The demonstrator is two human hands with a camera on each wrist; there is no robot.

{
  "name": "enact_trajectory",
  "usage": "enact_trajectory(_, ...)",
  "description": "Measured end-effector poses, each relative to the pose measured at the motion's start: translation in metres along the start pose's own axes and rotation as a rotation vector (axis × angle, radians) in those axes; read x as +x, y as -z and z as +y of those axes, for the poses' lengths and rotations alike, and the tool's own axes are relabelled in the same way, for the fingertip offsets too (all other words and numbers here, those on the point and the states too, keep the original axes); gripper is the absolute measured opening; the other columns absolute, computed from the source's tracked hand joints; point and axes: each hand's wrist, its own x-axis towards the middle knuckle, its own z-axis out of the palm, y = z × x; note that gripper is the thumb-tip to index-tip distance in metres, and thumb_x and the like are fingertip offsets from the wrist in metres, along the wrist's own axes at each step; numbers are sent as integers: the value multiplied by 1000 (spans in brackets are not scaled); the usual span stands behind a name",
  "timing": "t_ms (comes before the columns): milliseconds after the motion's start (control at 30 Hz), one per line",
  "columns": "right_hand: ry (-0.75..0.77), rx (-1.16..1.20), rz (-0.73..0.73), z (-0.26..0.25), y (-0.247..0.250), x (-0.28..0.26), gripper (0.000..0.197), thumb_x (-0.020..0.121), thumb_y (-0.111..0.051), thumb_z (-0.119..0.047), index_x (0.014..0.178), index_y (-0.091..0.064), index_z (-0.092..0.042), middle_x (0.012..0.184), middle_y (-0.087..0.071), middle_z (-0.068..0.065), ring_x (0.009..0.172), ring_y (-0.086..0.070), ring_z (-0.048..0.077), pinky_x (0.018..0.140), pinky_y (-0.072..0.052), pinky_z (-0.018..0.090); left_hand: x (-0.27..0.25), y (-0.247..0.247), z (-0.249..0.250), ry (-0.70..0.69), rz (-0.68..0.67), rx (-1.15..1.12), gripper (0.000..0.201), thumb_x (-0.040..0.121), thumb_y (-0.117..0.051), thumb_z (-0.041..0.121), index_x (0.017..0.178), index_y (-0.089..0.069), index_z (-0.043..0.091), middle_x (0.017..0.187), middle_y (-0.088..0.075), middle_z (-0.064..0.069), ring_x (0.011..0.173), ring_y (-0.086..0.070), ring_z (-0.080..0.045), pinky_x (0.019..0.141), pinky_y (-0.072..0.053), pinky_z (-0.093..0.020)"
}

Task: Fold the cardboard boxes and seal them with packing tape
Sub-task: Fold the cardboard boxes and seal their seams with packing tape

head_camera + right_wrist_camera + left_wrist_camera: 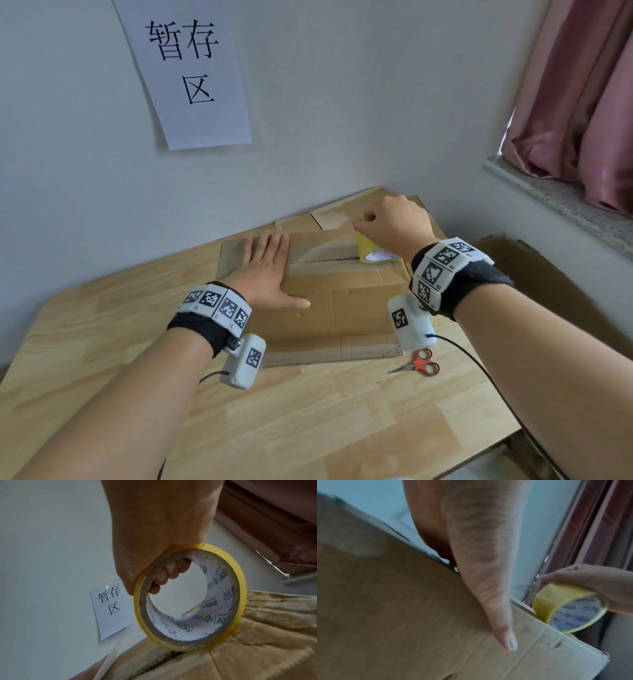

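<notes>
Wooden tabletop [308, 428]: box [329, 308] — light, stiff; left hand [270, 270] flat on it, right hand [390, 222] gripping tape roll [368, 251] through its core — sticky.

Head view looks down at table [308, 428]; wrist views close, upward; all share tape roll [565, 607].

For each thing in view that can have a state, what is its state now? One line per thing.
cardboard box: flaps folded shut, centre seam partly taped.
tape roll: standing on edge on the box, a strip pulled out.
left hand: flat, pressing the box.
right hand: grips the tape roll.
scissors: closed, lying on the table.
</notes>
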Motion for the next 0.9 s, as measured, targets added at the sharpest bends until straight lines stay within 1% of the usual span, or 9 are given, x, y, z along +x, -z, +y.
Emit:
enact_trajectory(133, 24, -47, -12, -6, -1, -2, 40, 82, -50, -29, 50, -31, -14, 52, -32, 0, 49, -32, 21, 47, -21, 24, 14, 6, 32, -76, 28, 8, 128, 70, -38, 86, 141, 32, 6, 148, 41, -9, 134, 40, -22, 112, 21, -49)
enact_trajectory(300, 33, -107, -34, -8, 2, -3, 41, 87, -47, -33, 52, -35, -15, 52, -36, -1, 45, -32, 16, 46, -22, 24, 34, 18, 61, -135, 50, -1, 130, 68, -38, 88, 144, 28, 5, 151, 35, -10, 137, 37, -22, 112, 21, -50)
enact_trajectory(433, 40, -121, -52, -11, 2, -5, 42, 90, -42, -31, 53, -33, -14, 53, -33, -1, 45, -29, 15, 46, -21, 24, 38, 14, 61, -141, 79, -23, 128, 69, -40, 86, 146, 25, 5, 154, 29, -7, 140, 32, -20, 113, 18, -51)
enact_trajectory(500, 66, -122, -70, -12, 1, -6, 45, 92, -41, -35, 52, -33, -15, 53, -33, -2, 45, -29, 14, 46, -21, 24, 36, 9, 59, -143, 107, -37, 127, 70, -41, 85, 147, 22, 6, 155, 25, -5, 141, 29, -20, 114, 16, -52)
enact_trajectory(567, 95, -120, -95, -12, 2, -5, 49, 93, -41, -42, 52, -35, -16, 54, -34, -3, 45, -31, 14, 46, -23, 23, 34, 6, 58, -147, 140, -56, 126, 70, -44, 84, 148, 19, 6, 156, 22, -4, 142, 27, -19, 114, 16, -51)
enact_trajectory(667, 128, -123, -161, -10, 7, 0, 48, 90, -45, -50, 54, -40, -19, 57, -39, -4, 50, -36, 13, 47, -26, 23, 35, 5, 59, -145, 188, -82, 127, 68, -49, 82, 149, 15, 8, 157, 18, -3, 143, 24, -18, 114, 17, -49)
enact_trajectory(767, 126, -120, -182, -7, 10, 2, 39, 85, -52, -46, 59, -46, -18, 61, -42, -5, 61, -45, 17, 48, -26, 24, 35, 8, 58, -158, 209, -80, 129, 67, -51, 83, 148, 15, 8, 155, 14, -1, 143, 21, -17, 115, 15, -49)
enact_trajectory(833, 120, -100, -169, -5, 9, 3, 37, 82, -54, -46, 61, -48, -17, 61, -44, -4, 62, -46, 18, 49, -28, 24, 34, 10, 55, -180, 217, -87, 128, 65, -53, 82, 148, 13, 10, 154, 10, 1, 143, 18, -16, 115, 14, -49)
enact_trajectory(900, 112, -75, -163, -4, 8, 3, 38, 81, -55, -48, 61, -48, -17, 61, -44, -5, 59, -44, 16, 49, -28, 24, 32, 11, 54, -190, 232, -102, 127, 65, -55, 81, 148, 11, 12, 152, 6, 3, 143, 13, -14, 116, 13, -48)
